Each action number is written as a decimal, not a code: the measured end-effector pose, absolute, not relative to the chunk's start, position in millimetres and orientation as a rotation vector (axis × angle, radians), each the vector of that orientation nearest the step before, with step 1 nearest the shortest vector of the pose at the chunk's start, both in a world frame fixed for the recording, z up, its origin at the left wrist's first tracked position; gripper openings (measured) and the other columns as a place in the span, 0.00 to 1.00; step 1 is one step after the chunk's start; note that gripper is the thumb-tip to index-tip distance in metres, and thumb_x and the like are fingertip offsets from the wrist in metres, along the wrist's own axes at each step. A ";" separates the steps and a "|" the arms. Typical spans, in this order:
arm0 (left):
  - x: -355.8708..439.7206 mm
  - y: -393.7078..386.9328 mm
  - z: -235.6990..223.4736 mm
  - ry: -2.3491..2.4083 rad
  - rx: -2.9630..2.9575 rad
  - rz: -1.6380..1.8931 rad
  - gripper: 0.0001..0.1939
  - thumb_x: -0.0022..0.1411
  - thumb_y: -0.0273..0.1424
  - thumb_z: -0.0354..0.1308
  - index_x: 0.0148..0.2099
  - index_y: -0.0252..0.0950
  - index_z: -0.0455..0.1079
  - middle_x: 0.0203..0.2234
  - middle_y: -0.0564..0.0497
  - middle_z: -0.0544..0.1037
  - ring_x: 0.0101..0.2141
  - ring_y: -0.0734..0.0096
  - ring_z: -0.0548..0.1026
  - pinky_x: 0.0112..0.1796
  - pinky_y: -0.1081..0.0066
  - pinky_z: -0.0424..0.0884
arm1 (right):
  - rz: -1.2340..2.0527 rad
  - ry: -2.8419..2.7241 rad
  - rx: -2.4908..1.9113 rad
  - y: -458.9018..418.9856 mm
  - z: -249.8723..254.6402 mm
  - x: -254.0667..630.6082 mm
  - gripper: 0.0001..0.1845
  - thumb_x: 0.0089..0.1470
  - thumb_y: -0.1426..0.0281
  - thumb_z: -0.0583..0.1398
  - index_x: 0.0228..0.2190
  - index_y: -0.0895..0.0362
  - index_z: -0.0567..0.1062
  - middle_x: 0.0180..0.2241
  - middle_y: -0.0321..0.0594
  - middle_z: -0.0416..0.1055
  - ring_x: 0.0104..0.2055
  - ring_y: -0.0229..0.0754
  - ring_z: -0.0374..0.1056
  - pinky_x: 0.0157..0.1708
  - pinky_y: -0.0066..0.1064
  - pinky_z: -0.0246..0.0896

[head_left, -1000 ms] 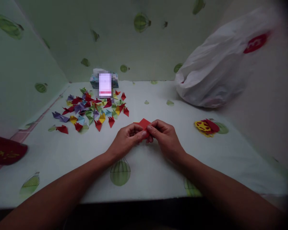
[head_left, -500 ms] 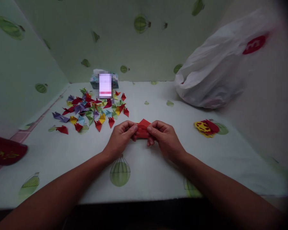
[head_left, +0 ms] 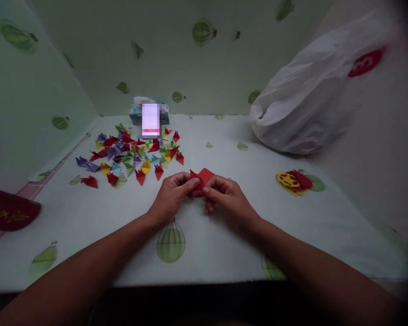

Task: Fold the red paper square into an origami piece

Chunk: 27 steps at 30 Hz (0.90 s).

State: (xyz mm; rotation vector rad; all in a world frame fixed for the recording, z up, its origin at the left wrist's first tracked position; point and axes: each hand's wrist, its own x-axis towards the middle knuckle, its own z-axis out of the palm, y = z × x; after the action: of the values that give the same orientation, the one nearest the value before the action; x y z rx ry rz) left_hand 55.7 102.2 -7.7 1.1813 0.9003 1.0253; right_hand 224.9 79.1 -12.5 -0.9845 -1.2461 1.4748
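Observation:
A piece of red origami paper (head_left: 206,175), partly folded, is pinched between both hands just above the middle of the table. My left hand (head_left: 175,192) grips its left side, thumb on top, and a pointed flap stands up beside that thumb. Closed on the lower right part is my right hand (head_left: 229,194), with thumb and forefinger together close to the left thumb. Fingers cover the paper's lower part. Beyond my left hand lies a pile of folded paper pieces (head_left: 145,166) in red, yellow, purple, blue and green.
Behind the pile, a bright-screened phone (head_left: 150,118) leans by a tissue box (head_left: 132,113). A white plastic bag (head_left: 292,113) stands at the back right. Yellow and red cutouts (head_left: 294,180) lie to the right. A dark red cylindrical object (head_left: 12,210) sits at the left edge.
My right hand has shifted left and slightly down, closer to the left thumb. The paper's left side now rises in a pointed flap. My view has moved slightly.

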 end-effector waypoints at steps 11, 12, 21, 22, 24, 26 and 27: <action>55.1 102.9 1.7 0.901 1.371 0.901 0.13 0.60 0.37 0.63 0.28 0.34 0.70 0.20 0.56 0.69 0.23 0.77 0.63 0.27 0.74 0.61 | 1.438 -1.284 -0.959 82.5 -15.1 229.0 0.14 0.60 0.61 0.64 0.29 0.56 0.70 0.19 0.30 0.70 0.20 0.33 0.66 0.25 0.27 0.62; 55.1 102.5 1.4 0.894 1.373 0.901 0.13 0.61 0.37 0.62 0.29 0.34 0.71 0.20 0.56 0.70 0.23 0.77 0.64 0.28 0.74 0.62 | 1.431 -1.293 -0.966 82.7 -15.0 229.2 0.14 0.60 0.61 0.64 0.28 0.56 0.70 0.19 0.30 0.69 0.20 0.33 0.66 0.25 0.27 0.62; 52.9 103.1 -5.6 0.897 1.366 0.918 0.13 0.62 0.39 0.62 0.32 0.34 0.71 0.22 0.54 0.72 0.25 0.76 0.67 0.29 0.74 0.64 | 1.331 -1.420 -1.070 79.3 -8.0 226.2 0.13 0.57 0.64 0.63 0.25 0.56 0.67 0.18 0.30 0.68 0.18 0.32 0.64 0.22 0.27 0.59; 52.8 102.9 -5.7 0.903 1.374 0.923 0.14 0.63 0.39 0.62 0.31 0.34 0.71 0.22 0.55 0.72 0.24 0.76 0.67 0.29 0.74 0.63 | 1.325 -1.439 -1.081 79.0 -7.7 225.8 0.13 0.57 0.64 0.62 0.25 0.56 0.67 0.18 0.30 0.68 0.18 0.32 0.64 0.21 0.27 0.59; 52.8 102.1 -5.4 0.907 1.386 0.941 0.15 0.64 0.39 0.60 0.29 0.34 0.69 0.20 0.55 0.71 0.24 0.76 0.67 0.29 0.74 0.63 | 1.326 -1.453 -1.092 78.6 -7.4 225.3 0.12 0.57 0.65 0.62 0.25 0.55 0.67 0.18 0.30 0.68 0.18 0.33 0.64 0.21 0.27 0.59; 53.0 101.5 -5.5 0.905 1.390 0.957 0.16 0.65 0.38 0.60 0.28 0.34 0.69 0.20 0.55 0.70 0.23 0.77 0.67 0.29 0.74 0.63 | 1.345 -1.447 -1.086 78.4 -7.4 225.1 0.12 0.57 0.66 0.61 0.25 0.55 0.67 0.18 0.30 0.68 0.18 0.33 0.64 0.21 0.27 0.59; 53.2 101.4 -5.7 0.903 1.387 0.958 0.16 0.65 0.39 0.59 0.28 0.34 0.69 0.19 0.55 0.70 0.23 0.77 0.67 0.29 0.74 0.63 | 1.356 -1.436 -1.072 78.4 -7.5 225.2 0.12 0.57 0.66 0.62 0.25 0.55 0.67 0.18 0.30 0.68 0.18 0.33 0.64 0.21 0.27 0.59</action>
State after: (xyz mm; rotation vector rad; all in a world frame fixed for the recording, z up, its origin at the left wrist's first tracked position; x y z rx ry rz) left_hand 53.2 101.4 -5.7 1.3866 0.9030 0.9583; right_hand 225.2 78.4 -7.5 -1.0722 -1.4360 1.3560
